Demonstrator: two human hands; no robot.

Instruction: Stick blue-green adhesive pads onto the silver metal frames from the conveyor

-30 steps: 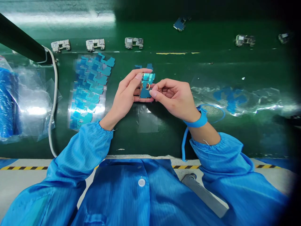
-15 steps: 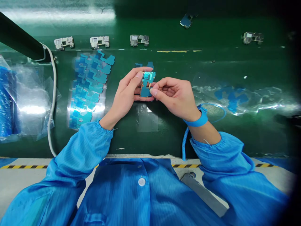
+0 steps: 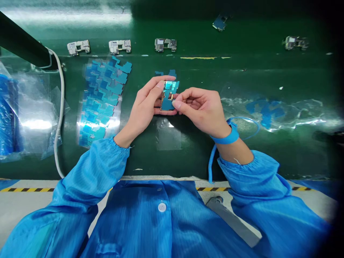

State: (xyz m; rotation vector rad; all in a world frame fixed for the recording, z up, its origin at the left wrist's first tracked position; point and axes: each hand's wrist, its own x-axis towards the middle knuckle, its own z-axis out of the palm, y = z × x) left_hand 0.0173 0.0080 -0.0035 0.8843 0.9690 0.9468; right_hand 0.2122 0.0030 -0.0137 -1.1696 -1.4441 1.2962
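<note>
A small phone circuit board [image 3: 167, 104], partly covered in blue film, is held upright over the bench. My left hand [image 3: 145, 102] grips it along its left side, thumb on the face and fingers behind. At the lower right edge of the board, the thumb and bent index finger of my right hand [image 3: 204, 107] pinch together. What lies between those fingertips is mostly hidden. Just beyond my left fingertips lie blue film pieces [image 3: 172, 73]. A clear plastic sheet [image 3: 168, 136] is on the bench below my hands.
Left of my hands lies a sheet of blue film cutouts [image 3: 100, 104]. Several circuit boards [image 3: 120, 46] sit in a row along the far strip. A white cable [image 3: 59, 118] and plastic bags [image 3: 34, 118] are at left. Blue film scraps [image 3: 266, 111] on clear plastic lie at right.
The row of circuit boards on the far strip has shifted to the right. Both my hands and the held board have barely moved, drifting slightly right.
</note>
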